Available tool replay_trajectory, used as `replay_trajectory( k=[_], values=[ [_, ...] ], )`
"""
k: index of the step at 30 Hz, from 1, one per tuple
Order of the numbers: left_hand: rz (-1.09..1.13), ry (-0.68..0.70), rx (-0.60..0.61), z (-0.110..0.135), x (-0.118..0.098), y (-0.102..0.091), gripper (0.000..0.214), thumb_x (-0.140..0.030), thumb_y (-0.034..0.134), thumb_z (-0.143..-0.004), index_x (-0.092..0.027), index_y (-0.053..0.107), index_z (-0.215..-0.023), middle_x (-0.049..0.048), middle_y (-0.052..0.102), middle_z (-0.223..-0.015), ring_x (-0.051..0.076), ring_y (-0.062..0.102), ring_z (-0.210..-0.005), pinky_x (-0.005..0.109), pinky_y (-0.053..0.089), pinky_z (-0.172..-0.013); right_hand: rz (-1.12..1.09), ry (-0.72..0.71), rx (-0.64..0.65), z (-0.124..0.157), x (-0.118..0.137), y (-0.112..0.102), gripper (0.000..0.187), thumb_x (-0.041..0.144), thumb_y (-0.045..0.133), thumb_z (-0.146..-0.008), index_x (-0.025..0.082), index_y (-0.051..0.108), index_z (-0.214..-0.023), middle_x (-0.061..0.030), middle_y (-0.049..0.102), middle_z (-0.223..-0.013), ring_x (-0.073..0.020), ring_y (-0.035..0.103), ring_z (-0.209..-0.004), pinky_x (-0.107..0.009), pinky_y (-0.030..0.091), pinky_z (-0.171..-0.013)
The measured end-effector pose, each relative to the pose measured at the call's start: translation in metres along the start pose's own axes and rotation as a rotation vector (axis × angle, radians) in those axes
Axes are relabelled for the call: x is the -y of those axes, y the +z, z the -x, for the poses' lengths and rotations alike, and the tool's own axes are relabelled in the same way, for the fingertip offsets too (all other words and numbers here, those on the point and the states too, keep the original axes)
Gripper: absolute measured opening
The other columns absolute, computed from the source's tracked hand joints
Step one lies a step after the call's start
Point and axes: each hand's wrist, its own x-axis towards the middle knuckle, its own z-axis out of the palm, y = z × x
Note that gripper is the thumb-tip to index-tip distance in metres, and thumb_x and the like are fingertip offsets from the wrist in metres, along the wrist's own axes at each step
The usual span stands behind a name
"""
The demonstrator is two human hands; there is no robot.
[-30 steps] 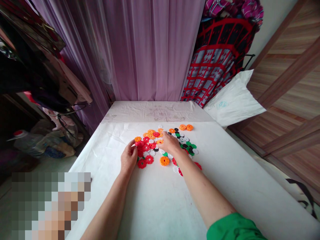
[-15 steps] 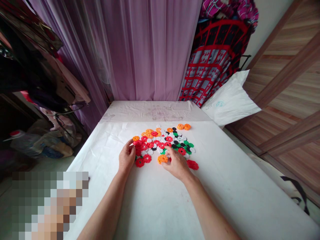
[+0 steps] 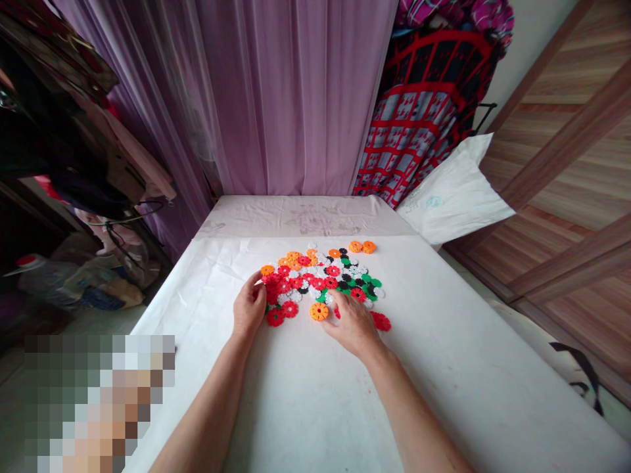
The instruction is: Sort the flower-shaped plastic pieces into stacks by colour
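Observation:
A heap of notched, flower-shaped plastic discs in red, white, black, green and orange lies on the white-covered table; red discs (image 3: 276, 290) fill its left side. My left hand (image 3: 248, 307) rests at the left edge of the heap, thumb and forefinger apart, close to an orange disc (image 3: 267, 270). In front of the heap sits a neat little stack of orange discs (image 3: 319, 311). My right hand (image 3: 352, 323) is just right of that stack, finger and thumb parted, the thumb at its edge. Red discs (image 3: 380, 321) lie beyond the right hand's outer side, partly covered.
Two orange disc stacks (image 3: 361, 247) stand apart at the back right of the heap. A white bag (image 3: 453, 194) leans at the table's right far corner. Purple curtains (image 3: 305, 98) hang behind the table (image 3: 305, 407), and a wooden cabinet (image 3: 566, 164) stands to the right.
The orange discs at my right hand, uneven before, now sit lined up in one stack. My right fingers have drawn back slightly to the right. My left hand has barely moved.

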Motion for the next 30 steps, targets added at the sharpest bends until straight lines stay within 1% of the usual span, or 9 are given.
replay_trajectory(
  k=[3, 5, 10, 15, 20, 23, 26, 28, 30],
  values=[
    [0.0, -0.003, 0.002, 0.0, 0.0, 0.0, 0.048, -0.036, 0.049, -0.084, -0.02, 0.061, -0.128, 0.0005, 0.069, -0.077, 0.015, 0.064, -0.067, 0.028, 0.051, -0.066, 0.039, 0.01, 0.072, 0.004, 0.002, -0.005, 0.045, 0.019, 0.062, -0.078, 0.021, 0.056, -0.123, -0.0019, 0.071, -0.087, -0.0225, 0.063, -0.09, -0.032, 0.042, -0.081],
    [0.003, 0.001, 0.002, 0.0, 0.0, 0.0, 0.048, -0.036, 0.05, -0.084, -0.02, 0.061, -0.127, 0.0009, 0.069, -0.077, 0.015, 0.064, -0.067, 0.028, 0.051, -0.065, 0.039, -0.004, 0.096, 0.005, 0.004, -0.006, 0.044, 0.017, 0.06, -0.078, 0.022, 0.056, -0.122, 0.0002, 0.07, -0.081, -0.0212, 0.062, -0.086, -0.031, 0.04, -0.08],
    [-0.01, 0.001, 0.003, 0.0, -0.001, -0.001, 0.048, -0.035, 0.05, -0.083, -0.02, 0.061, -0.127, 0.0008, 0.069, -0.077, 0.015, 0.063, -0.065, 0.028, 0.051, -0.067, 0.024, -0.008, 0.092, 0.004, 0.008, -0.004, 0.05, 0.015, 0.059, -0.078, 0.021, 0.054, -0.127, 0.0002, 0.071, -0.082, -0.0212, 0.062, -0.086, -0.03, 0.039, -0.08],
    [0.005, 0.005, 0.009, 0.001, -0.003, -0.001, 0.049, -0.036, 0.049, -0.083, -0.019, 0.06, -0.127, 0.0004, 0.068, -0.075, 0.015, 0.062, -0.065, 0.028, 0.051, -0.066, 0.013, -0.001, 0.089, 0.004, 0.008, -0.003, 0.05, 0.016, 0.061, -0.078, 0.021, 0.055, -0.127, 0.0005, 0.072, -0.082, -0.0211, 0.063, -0.086, -0.029, 0.039, -0.079],
    [0.001, 0.008, 0.004, 0.001, -0.001, 0.0, 0.049, -0.036, 0.049, -0.083, -0.019, 0.06, -0.128, 0.0007, 0.069, -0.076, 0.015, 0.063, -0.067, 0.028, 0.051, -0.066, -0.011, 0.02, 0.091, 0.001, 0.007, -0.01, 0.05, 0.016, 0.062, -0.078, 0.021, 0.056, -0.127, 0.0001, 0.073, -0.084, -0.0214, 0.065, -0.089, -0.029, 0.041, -0.079],
    [-0.012, 0.012, -0.007, 0.0, 0.001, -0.001, 0.048, -0.035, 0.048, -0.083, -0.02, 0.061, -0.127, -0.0003, 0.067, -0.073, 0.015, 0.063, -0.066, 0.028, 0.051, -0.066, -0.013, 0.005, 0.067, -0.014, 0.006, -0.016, 0.04, 0.018, 0.061, -0.081, 0.024, 0.063, -0.12, 0.0, 0.074, -0.088, -0.0204, 0.065, -0.09, -0.03, 0.044, -0.081],
    [-0.046, 0.018, -0.015, -0.001, 0.002, -0.001, 0.047, -0.032, 0.047, -0.083, -0.02, 0.063, -0.126, 0.0003, 0.068, -0.073, 0.015, 0.063, -0.065, 0.028, 0.051, -0.065, -0.012, -0.113, 0.039, -0.042, 0.01, -0.015, 0.029, 0.019, 0.057, -0.086, 0.025, 0.07, -0.111, -0.0029, 0.073, -0.106, -0.0189, 0.064, -0.101, -0.03, 0.045, -0.091],
    [-0.044, 0.03, -0.021, -0.001, 0.002, -0.001, 0.046, -0.031, 0.047, -0.083, -0.021, 0.063, -0.126, 0.0021, 0.071, -0.08, 0.015, 0.063, -0.067, 0.028, 0.051, -0.065, -0.016, -0.207, 0.056, -0.064, 0.016, -0.009, 0.032, 0.019, 0.055, -0.089, 0.025, 0.07, -0.116, -0.0043, 0.068, -0.123, -0.0181, 0.06, -0.113, -0.03, 0.043, -0.1],
    [-0.022, 0.039, -0.019, -0.001, 0.003, -0.001, 0.046, -0.032, 0.047, -0.084, -0.02, 0.063, -0.125, 0.0033, 0.073, -0.085, 0.015, 0.064, -0.07, 0.028, 0.051, -0.066, 0.01, -0.286, 0.104, -0.084, 0.024, 0.001, 0.035, 0.02, 0.056, -0.09, 0.027, 0.068, -0.122, -0.0039, 0.062, -0.134, -0.018, 0.056, -0.121, -0.032, 0.041, -0.105]
  ],
)
